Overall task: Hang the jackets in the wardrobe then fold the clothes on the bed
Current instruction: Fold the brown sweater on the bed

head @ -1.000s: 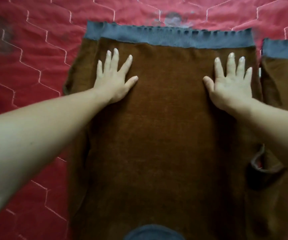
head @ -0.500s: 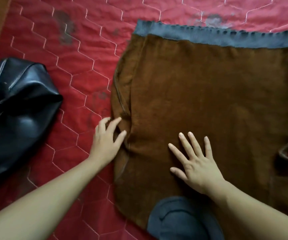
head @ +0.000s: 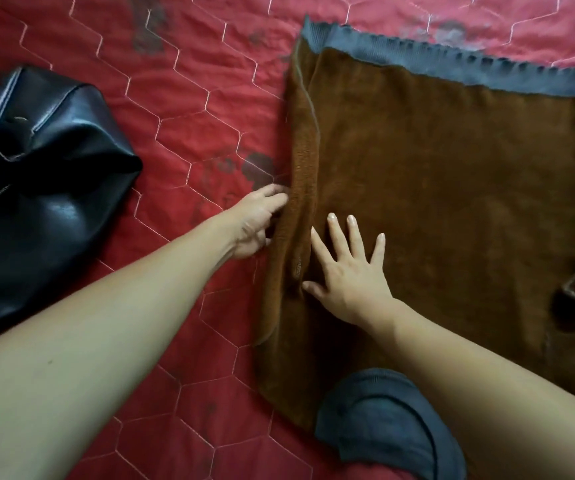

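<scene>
Curling the fingers point(head: 276, 199) of the left hand point(head: 254, 226) into the raised left side fold of the brown fleece sweater with grey ribbed hem and collar point(head: 452, 202), seemingly pinching it, with fingertips hiding behind the pile. Pressing the right hand point(head: 351, 275) flat on the sweater's body just beside that fold, fingers point(head: 353, 230) spreading wide and holding nothing. Lying spread on the red quilted bedcover point(head: 189, 98), collar nearest, hem farthest, long axis running away from the person. Leaving the crumpled black leather jacket point(head: 36, 188) well apart to the left, not yet hung. Probably setting up a lengthwise fold: carrying the side edge rightward, across the long axis, over the line of the flat right hand, with the left hand being nearer that edge.
</scene>
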A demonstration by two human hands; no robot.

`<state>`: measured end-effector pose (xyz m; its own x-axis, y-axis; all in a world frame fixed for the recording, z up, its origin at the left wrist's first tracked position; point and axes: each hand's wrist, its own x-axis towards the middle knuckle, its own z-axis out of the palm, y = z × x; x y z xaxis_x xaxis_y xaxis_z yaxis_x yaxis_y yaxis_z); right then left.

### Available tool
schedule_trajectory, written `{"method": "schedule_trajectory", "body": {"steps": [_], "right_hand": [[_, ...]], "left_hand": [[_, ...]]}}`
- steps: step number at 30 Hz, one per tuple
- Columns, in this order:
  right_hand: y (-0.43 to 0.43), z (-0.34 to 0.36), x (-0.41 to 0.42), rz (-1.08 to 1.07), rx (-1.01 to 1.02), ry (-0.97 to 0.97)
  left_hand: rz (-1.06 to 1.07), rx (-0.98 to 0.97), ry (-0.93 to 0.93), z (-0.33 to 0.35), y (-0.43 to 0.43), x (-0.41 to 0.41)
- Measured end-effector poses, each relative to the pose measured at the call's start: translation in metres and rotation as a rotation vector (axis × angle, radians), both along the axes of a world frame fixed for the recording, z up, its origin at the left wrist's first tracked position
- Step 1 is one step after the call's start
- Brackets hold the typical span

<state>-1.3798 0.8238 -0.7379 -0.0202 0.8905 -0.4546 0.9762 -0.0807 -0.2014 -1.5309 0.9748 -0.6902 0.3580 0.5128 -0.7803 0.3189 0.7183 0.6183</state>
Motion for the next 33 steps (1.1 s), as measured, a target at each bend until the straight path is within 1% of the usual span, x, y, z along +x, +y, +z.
{"method": "schedule_trajectory", "body": {"steps": [3, 5, 9, 11, 13, 15, 17, 18, 19, 21, 23, 24, 25, 26, 27, 28, 29, 30, 31, 32, 33], "right_hand": [[0.004, 0.003, -0.004, 0.002, -0.028, -0.014], [0.007, 0.005, -0.005, 0.007, -0.071, -0.016], [0.011, 0.011, -0.006, -0.008, -0.139, -0.028], [0.013, 0.013, -0.008, -0.018, -0.158, -0.032], [0.016, 0.014, -0.013, -0.043, -0.180, -0.030], [0.018, 0.015, -0.018, -0.060, -0.185, -0.041], [0.018, 0.015, -0.020, -0.060, -0.177, -0.053], [0.018, 0.015, -0.020, -0.055, -0.173, -0.056], [0.017, 0.014, -0.019, -0.047, -0.174, -0.058], [0.016, 0.014, -0.017, -0.028, -0.201, -0.056], [0.017, 0.014, -0.014, -0.014, -0.256, -0.033], [0.018, 0.015, -0.012, -0.017, -0.286, -0.009], [0.020, 0.016, -0.010, -0.026, -0.306, 0.024], [0.022, 0.019, -0.009, -0.043, -0.302, 0.066], [0.023, 0.022, -0.006, -0.081, -0.263, 0.119], [0.025, 0.026, -0.002, -0.156, -0.184, 0.189], [0.027, 0.031, 0.004, -0.280, -0.076, 0.297], [0.030, 0.037, 0.010, -0.457, 0.039, 0.448], [0.033, 0.045, 0.018, -0.658, 0.142, 0.618], [0.036, 0.054, 0.027, -0.838, 0.215, 0.751], [0.039, 0.061, 0.037, -0.952, 0.248, 0.817]], "left_hand": [[0.023, -0.025, 0.012, 0.002, -0.001, 0.000], [0.060, 0.031, 0.067, 0.004, 0.001, -0.006], [0.291, 0.225, 0.138, 0.002, 0.006, -0.040], [0.418, 0.257, 0.204, 0.001, 0.004, -0.063], [0.562, 0.243, 0.284, -0.003, 0.003, -0.085], [0.742, 0.208, 0.323, -0.002, 0.002, -0.104], [0.854, 0.080, 0.285, -0.001, -0.002, -0.121], [0.831, -0.013, 0.230, 0.001, -0.005, -0.127], [0.756, -0.106, 0.156, 0.004, -0.008, -0.132], [0.534, -0.243, 0.021, 0.013, -0.011, -0.134], [0.398, -0.266, -0.069, 0.023, -0.012, -0.124], [0.378, -0.233, -0.095, 0.028, -0.011, -0.115], [0.401, -0.161, -0.117, 0.033, -0.011, -0.103], [0.427, -0.034, -0.124, 0.037, -0.012, -0.088], [0.428, 0.140, -0.113, 0.041, -0.015, -0.072], [0.363, 0.349, -0.068, 0.046, -0.019, -0.055], [0.214, 0.569, 0.017, 0.052, -0.026, -0.037], [-0.011, 0.757, 0.107, 0.054, -0.035, -0.021], [-0.271, 0.876, 0.175, 0.052, -0.047, -0.005], [-0.539, 0.907, 0.234, 0.048, -0.060, 0.009], [-0.788, 0.888, 0.294, 0.041, -0.072, 0.020]]}}
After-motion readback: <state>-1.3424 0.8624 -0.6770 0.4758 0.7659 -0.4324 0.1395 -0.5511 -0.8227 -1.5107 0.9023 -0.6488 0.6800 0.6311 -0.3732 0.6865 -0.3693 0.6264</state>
